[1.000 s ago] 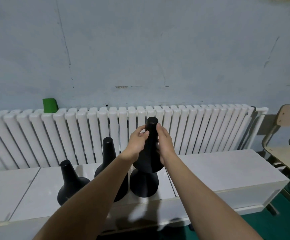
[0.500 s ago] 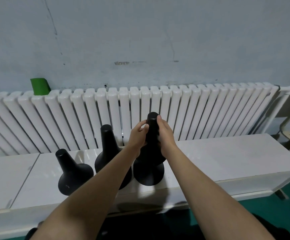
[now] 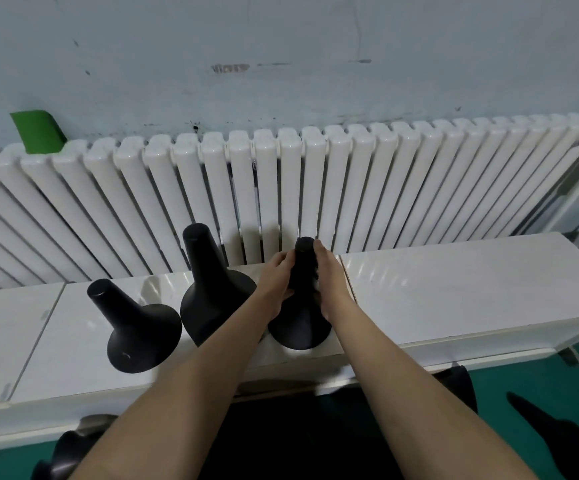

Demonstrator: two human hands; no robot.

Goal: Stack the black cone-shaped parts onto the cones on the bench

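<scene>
Bench [image 3: 454,289], near front edge: your left hand [image 3: 276,280] and right hand [image 3: 329,282] clasp the cone [image 3: 298,332] by its neck from opposite sides; axis upright; press straight down.

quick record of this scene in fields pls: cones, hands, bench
left cone: upright on bench, no hand on it
middle cone: upright, taller than left cone
right cone: upright on bench, neck held by both hands
left hand: grips right cone's neck
right hand: grips right cone's neck
bench: white, in front of radiator
</scene>
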